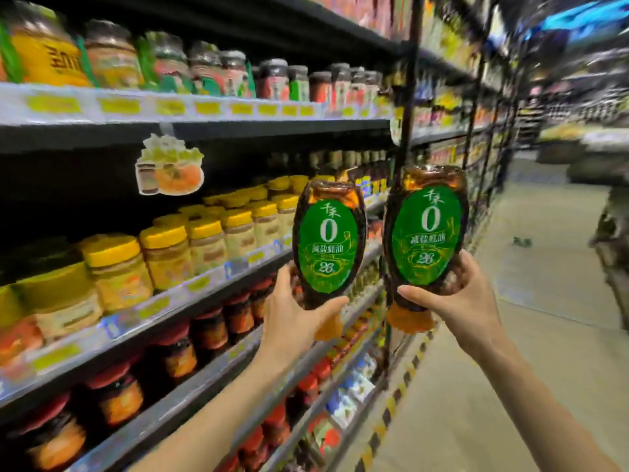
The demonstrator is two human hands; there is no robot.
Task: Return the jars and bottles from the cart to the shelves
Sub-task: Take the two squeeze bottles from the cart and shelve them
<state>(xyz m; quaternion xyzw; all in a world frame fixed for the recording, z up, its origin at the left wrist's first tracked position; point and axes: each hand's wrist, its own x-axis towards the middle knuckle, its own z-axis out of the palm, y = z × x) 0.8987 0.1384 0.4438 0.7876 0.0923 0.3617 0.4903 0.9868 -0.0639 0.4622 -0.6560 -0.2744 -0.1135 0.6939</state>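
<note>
I hold two dark squeeze bottles with green oval labels and orange caps pointing down. My left hand grips the lower part of the left bottle. My right hand grips the bottom of the right bottle. Both bottles are raised side by side in front of the shelves, at the height of the yellow-lidded jar row. The cart is not in view.
Long shelving runs along my left. Yellow-lidded jars fill the middle shelf, red-lidded jars the shelf below, mixed jars the top one. A black upright post divides the bays. The aisle floor stretches away on the right.
</note>
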